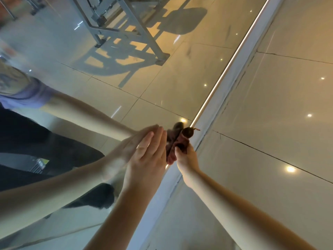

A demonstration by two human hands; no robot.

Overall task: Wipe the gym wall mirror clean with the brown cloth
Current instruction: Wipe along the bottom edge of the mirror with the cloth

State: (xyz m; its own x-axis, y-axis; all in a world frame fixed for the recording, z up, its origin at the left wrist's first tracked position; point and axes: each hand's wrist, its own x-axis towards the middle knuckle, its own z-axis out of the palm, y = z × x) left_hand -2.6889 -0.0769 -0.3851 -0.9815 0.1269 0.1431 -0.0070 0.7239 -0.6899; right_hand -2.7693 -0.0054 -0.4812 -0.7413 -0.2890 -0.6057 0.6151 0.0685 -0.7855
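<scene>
Bracing the left hand (147, 156) flat, fingers straight, on the mirror (108, 87) likely steadies the person while the right hand (187, 157) grips the bunched cloth (185, 136) against the mirror, just beside its frame (228, 83), probably to scrub that edge.

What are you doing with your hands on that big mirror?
A person is wiping the gym wall mirror. The right hand grips the brown cloth, bunched up, against the glass at its edge by the white strip. The left hand lies flat on the mirror beside it, fingers straight.
</scene>
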